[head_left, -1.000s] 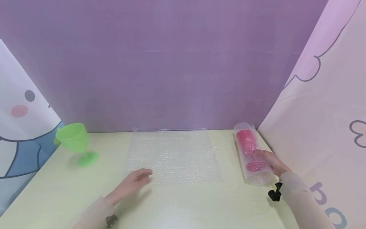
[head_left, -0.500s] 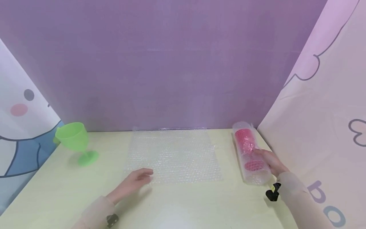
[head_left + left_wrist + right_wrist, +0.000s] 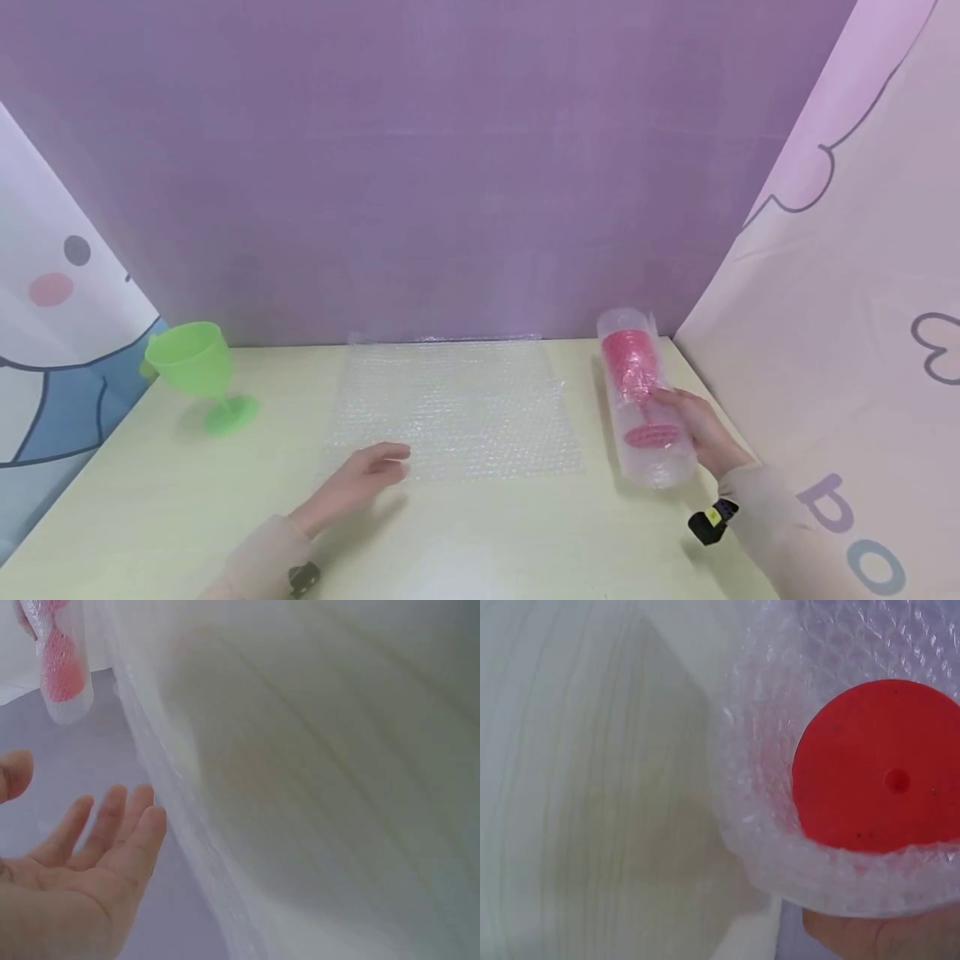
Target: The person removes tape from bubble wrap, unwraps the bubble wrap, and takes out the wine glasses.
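My right hand [image 3: 701,425] grips a roll of bubble wrap with a pink goblet [image 3: 632,360] inside, at the right of the table. The right wrist view looks into the end of the roll, onto the goblet's round red base [image 3: 877,769]; most of that hand is hidden behind the wrap. A flat sheet of bubble wrap [image 3: 457,408] lies mid-table. At its near left corner, my left hand [image 3: 356,483] hovers with relaxed fingers and holds nothing. Its fingers [image 3: 112,825] are spread apart from the thumb in the left wrist view.
A green plastic goblet [image 3: 195,362] stands upright at the back left of the pale table [image 3: 480,542]. A purple backdrop [image 3: 480,183] rises along the table's rear edge. Printed cloth panels close off the left and right sides.
My right hand has shifted a little to the left, carrying the wrapped goblet away from the right panel. My left hand has drifted slightly right. The sheet and green goblet stay put.
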`<state>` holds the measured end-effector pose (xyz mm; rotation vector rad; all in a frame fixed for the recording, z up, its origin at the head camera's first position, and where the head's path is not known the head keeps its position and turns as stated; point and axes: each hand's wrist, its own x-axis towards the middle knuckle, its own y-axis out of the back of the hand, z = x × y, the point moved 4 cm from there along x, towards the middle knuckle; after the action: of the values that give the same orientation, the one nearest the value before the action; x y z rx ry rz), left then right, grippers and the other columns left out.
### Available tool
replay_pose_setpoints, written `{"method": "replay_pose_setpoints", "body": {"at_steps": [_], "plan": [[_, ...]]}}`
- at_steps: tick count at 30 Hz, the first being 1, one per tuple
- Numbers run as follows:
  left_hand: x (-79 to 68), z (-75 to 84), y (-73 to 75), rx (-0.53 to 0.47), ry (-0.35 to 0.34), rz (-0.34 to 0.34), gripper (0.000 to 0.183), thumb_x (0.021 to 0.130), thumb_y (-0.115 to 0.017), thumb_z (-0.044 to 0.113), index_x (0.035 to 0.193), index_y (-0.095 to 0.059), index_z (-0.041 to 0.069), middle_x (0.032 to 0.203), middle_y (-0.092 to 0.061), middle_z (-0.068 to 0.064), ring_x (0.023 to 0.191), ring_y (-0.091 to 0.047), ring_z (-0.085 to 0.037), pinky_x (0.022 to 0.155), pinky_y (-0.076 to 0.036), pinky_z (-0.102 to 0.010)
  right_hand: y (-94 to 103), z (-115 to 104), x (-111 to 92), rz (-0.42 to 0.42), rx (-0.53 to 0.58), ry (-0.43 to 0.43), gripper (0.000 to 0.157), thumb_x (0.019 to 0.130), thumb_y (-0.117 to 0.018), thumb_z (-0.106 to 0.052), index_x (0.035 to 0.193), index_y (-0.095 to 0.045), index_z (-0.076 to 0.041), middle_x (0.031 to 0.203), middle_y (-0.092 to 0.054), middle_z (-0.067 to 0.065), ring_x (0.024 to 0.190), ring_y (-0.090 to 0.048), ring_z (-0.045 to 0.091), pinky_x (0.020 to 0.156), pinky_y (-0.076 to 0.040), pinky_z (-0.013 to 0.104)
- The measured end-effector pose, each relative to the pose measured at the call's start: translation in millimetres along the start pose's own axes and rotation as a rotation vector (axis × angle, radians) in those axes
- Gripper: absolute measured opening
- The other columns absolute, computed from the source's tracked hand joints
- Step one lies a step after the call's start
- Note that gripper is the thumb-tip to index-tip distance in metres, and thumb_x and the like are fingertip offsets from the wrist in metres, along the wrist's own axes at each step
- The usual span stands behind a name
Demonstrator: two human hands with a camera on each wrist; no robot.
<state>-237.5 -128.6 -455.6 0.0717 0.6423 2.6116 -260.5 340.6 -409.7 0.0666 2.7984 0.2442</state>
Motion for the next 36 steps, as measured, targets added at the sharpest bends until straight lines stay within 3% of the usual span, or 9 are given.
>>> {"method": "replay_pose_setpoints", "body": {"at_steps": [11,19,25,31,36], "plan": [[7.9,17.3,-15.8,-0.11,0.022,0.034,0.052,0.092,-0.053,0.026,0.135,-0.039,0.0,0.134,-0.045,-0.025,0.115,-0.053,-0.035,0.097,-0.044,-0.048,-66.1,-18.6,-27.5,-0.033,-0.01,0.054,0.072,0.091,-0.052,-0.04,0.142,-0.022,0.0,0.116,-0.054,0.01,0.092,-0.058,0.012,0.083,-0.052,0.031],[25.8,42.2,-41.2,-0.143,0.017,0.032,0.053,0.092,-0.053,0.027,0.135,-0.04,0.0,0.134,-0.046,-0.023,0.117,-0.051,-0.035,0.099,-0.042,-0.048,-123.6,-14.8,-34.2,-0.089,0.101,0.047,0.064,0.089,-0.056,-0.029,0.139,-0.027,-0.002,0.122,-0.049,0.018,0.098,-0.056,0.021,0.083,-0.053,0.038],[36.2,53.2,-64.3,-0.246,0.055,0.012,0.074,0.09,-0.056,0.032,0.142,-0.02,-0.004,0.143,-0.032,-0.025,0.126,-0.041,-0.039,0.102,-0.038,-0.05,-162.9,-8.4,-39.3,-0.146,0.178,0.059,0.06,0.089,-0.056,-0.026,0.137,-0.031,-0.001,0.119,-0.053,0.02,0.096,-0.059,0.022,0.082,-0.054,0.041],[39.5,57.2,-74.9,-0.36,0.079,-0.004,0.089,0.088,-0.059,0.035,0.144,-0.002,-0.003,0.146,-0.021,-0.028,0.131,-0.032,-0.042,0.104,-0.034,-0.052,-189.1,-4.9,-44.0,-0.151,0.208,0.083,0.065,0.088,-0.057,-0.026,0.138,-0.026,0.002,0.122,-0.051,0.024,0.095,-0.06,0.022,0.083,-0.053,0.042],[37.2,57.6,-74.9,-0.332,0.071,0.006,0.093,0.086,-0.062,0.034,0.145,0.0,-0.003,0.146,-0.021,-0.03,0.129,-0.034,-0.043,0.103,-0.035,-0.054,-200.7,-2.8,-46.2,-0.155,0.223,0.076,0.07,0.088,-0.058,-0.027,0.14,-0.02,0.002,0.126,-0.045,0.026,0.096,-0.06,0.023,0.084,-0.053,0.043]]}}
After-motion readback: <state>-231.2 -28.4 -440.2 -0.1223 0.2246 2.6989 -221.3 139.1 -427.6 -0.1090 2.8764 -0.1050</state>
